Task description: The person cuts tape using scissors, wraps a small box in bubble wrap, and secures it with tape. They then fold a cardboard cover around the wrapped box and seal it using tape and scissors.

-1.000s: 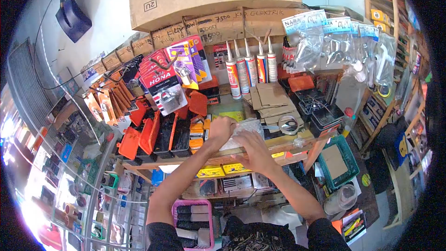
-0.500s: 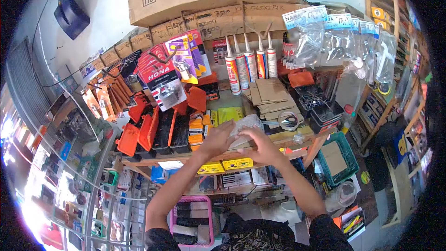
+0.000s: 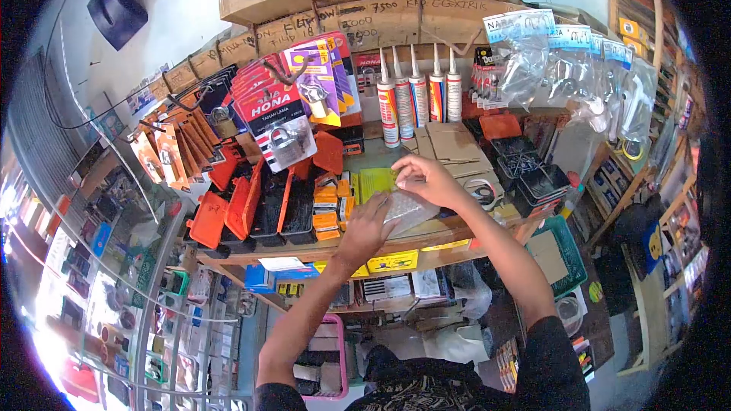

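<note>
A clear bubble-wrap piece point(image 3: 411, 211) lies at the front of the wooden shelf, between my hands. My left hand point(image 3: 368, 230) rests on its left edge with fingers stretched out. Above its upper part is my right hand point(image 3: 428, 181), thumb and fingers curled together; whatever they may hold is too small to make out. A yellow-green packet point(image 3: 375, 182) lies just behind the wrap. Orange-and-black small boxes point(image 3: 327, 209) stand to the left of my left hand, and a roll of clear tape point(image 3: 481, 192) is to the right of my right hand.
Sealant tubes point(image 3: 419, 99) stand behind flat cardboard pieces point(image 3: 455, 144). Open orange-lidded black bins point(image 3: 293, 209) line the left, with hanging padlock packs point(image 3: 285, 144) above. Plastic-bagged goods point(image 3: 525, 57) hang at right. A green basket point(image 3: 575, 255) and pink basket point(image 3: 340, 350) sit lower down.
My right hand has moved up and to the right, its fingers now curled in. My left hand now lies flatter on the wrap's left side. The view has shifted slightly.
</note>
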A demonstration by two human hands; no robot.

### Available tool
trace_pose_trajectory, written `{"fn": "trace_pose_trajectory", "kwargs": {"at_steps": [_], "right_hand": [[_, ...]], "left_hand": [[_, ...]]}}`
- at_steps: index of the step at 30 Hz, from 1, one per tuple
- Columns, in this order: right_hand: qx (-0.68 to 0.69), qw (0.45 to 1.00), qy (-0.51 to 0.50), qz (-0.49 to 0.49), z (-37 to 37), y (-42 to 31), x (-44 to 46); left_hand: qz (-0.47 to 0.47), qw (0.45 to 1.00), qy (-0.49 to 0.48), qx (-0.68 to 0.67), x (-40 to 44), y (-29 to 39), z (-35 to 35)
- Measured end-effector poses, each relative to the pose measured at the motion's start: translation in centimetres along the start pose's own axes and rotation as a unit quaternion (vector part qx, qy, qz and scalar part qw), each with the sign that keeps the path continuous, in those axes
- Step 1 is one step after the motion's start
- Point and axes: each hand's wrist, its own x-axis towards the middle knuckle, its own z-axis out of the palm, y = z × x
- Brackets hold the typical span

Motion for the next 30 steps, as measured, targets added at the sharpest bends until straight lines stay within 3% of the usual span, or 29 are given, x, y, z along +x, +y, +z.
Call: {"fn": "trace_pose_trajectory", "kwargs": {"at_steps": [6, 14, 17, 30], "right_hand": [[-0.068, 0.997, -0.017, 0.014, 0.4, 0.6, 0.2], [-0.245, 0.961, 0.016, -0.13, 1.2, 0.2, 0.0], [-0.284, 0.949, 0.006, -0.139, 1.3, 0.1, 0.0], [-0.33, 0.932, 0.0, -0.149, 1.7, -0.1, -0.6]], "left_hand": [[-0.028, 0.998, -0.015, -0.052, -0.1, 0.1, -0.1], [-0.021, 0.998, -0.001, -0.052, -0.2, 0.1, 0.0], [-0.019, 0.999, -0.004, -0.047, -0.2, 0.0, -0.1], [-0.021, 0.997, -0.048, -0.063, 0.4, -0.8, -0.5]]}}
